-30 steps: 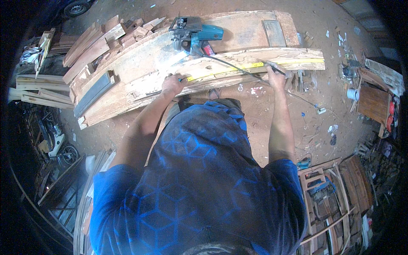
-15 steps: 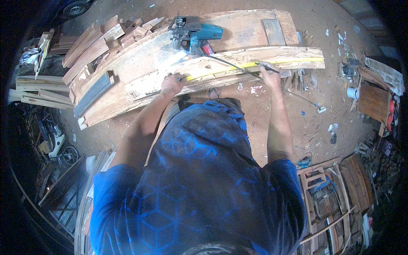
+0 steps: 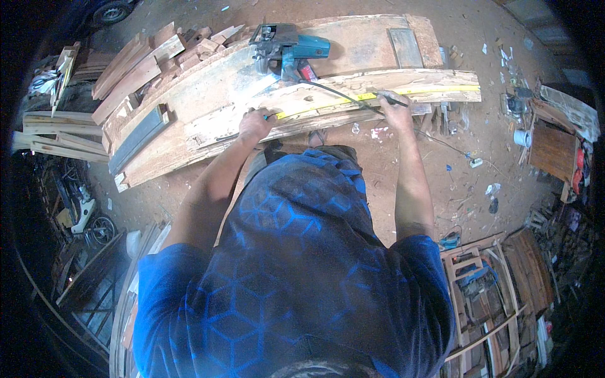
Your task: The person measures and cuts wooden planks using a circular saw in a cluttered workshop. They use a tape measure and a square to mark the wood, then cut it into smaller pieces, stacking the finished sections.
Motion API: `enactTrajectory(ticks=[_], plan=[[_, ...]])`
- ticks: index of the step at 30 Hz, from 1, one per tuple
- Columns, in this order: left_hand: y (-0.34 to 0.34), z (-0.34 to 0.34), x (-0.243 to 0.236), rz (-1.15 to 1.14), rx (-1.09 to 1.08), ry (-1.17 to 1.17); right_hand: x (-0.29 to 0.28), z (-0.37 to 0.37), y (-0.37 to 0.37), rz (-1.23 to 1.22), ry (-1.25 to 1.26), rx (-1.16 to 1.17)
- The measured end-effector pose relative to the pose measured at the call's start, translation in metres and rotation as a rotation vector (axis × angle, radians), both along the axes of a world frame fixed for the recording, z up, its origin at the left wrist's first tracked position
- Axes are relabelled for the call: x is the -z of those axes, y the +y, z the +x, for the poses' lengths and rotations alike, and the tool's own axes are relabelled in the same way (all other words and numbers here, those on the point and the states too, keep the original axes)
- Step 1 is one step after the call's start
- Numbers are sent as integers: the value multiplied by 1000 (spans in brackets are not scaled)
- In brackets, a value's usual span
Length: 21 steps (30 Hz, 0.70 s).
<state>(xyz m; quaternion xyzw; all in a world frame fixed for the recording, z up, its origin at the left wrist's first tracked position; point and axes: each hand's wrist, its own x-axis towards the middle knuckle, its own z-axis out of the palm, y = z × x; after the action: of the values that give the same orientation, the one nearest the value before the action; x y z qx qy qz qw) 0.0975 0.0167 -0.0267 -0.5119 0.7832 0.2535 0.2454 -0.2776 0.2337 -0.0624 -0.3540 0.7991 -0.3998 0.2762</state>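
A yellow tape measure (image 3: 315, 108) lies stretched along a rough, pale plank (image 3: 252, 107) with a ragged edge. At the tape's left end my left hand (image 3: 255, 124) is closed, with a small teal bit showing at its fingertips. My right hand (image 3: 395, 113) rests over the tape farther right. Its fingers pinch a thin dark pencil (image 3: 394, 99), whose tip I cannot make out. Behind the plank a teal circular saw (image 3: 293, 50) sits on the workbench (image 3: 353, 38), and its black cable (image 3: 337, 92) crosses the tape just left of my right hand.
Stacked wood offcuts (image 3: 135, 63) cover the bench's far left. A dark bar (image 3: 140, 140) lies at its left end, and a grey plate (image 3: 405, 48) at its right. Scraps litter the dirt floor (image 3: 466, 183). A wooden frame (image 3: 479, 277) stands at lower right.
My right hand has slid a little left along the tape with the pencil. The left hand and the saw have stayed where they were.
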Motion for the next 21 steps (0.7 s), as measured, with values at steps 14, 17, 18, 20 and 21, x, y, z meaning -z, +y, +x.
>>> enactTrajectory(ticks=[14, 17, 18, 20, 21], plan=[[5, 9, 15, -105, -12, 101, -7, 10, -5, 55, -117, 60], [5, 9, 14, -103, -12, 77, -10, 11, -6, 63, 31, 5], [5, 9, 13, -103, -7, 69, -9, 10, -6, 76, 27, 6], [5, 7, 10, -84, -10, 68, -10, 11, -6, 91, -15, 20], [6, 7, 8, -75, -12, 67, -13, 12, -6, 92, -53, 31]])
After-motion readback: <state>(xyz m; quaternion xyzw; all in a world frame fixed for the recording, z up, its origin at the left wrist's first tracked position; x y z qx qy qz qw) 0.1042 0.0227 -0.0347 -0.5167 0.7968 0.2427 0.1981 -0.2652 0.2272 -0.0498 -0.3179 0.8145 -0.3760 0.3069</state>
